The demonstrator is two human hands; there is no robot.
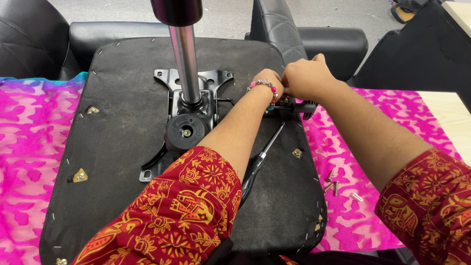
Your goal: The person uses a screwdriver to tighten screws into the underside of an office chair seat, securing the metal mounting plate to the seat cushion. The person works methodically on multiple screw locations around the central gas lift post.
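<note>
Both the left hand (269, 84) and right hand (306, 77) pinch closed on the black lever (305, 106) at the seat's underside (113, 122); a screwdriver (260, 159) lies just below.

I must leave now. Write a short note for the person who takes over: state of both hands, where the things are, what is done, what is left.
Left hand and right hand: together at the right edge of the upturned black fabric-covered chair seat, on the black lever handle; grip hidden.
Black-handled screwdriver: lies loose on the seat.
Small silver bolts: loose on the pink patterned cloth.
Done: black metal mechanism plate with chrome gas cylinder sits on the seat.
Left: loose bolts not yet fitted.
</note>
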